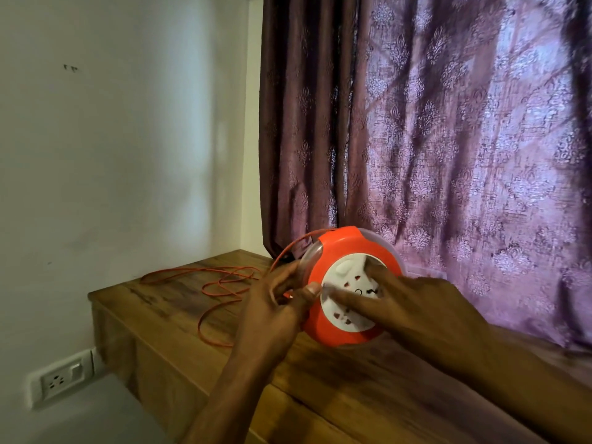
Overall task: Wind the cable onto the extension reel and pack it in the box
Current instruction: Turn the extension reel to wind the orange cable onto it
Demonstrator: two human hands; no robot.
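An orange extension reel (339,254) with a white socket face (347,318) stands on edge on a wooden counter (336,395). My left hand (275,302) grips the reel's left rim, thumb on the front, with the orange cable passing under its fingers. My right hand (413,302) lies over the socket face, fingers spread and pressed on it. The orange cable (221,283) runs from the reel's top and lies in loose loops on the counter to the left. No box is in view.
A purple patterned curtain (448,139) hangs right behind the reel. A white wall stands at the left, with a wall socket and switch (62,378) below the counter's left end. The counter's left edge (93,296) is near the cable loops.
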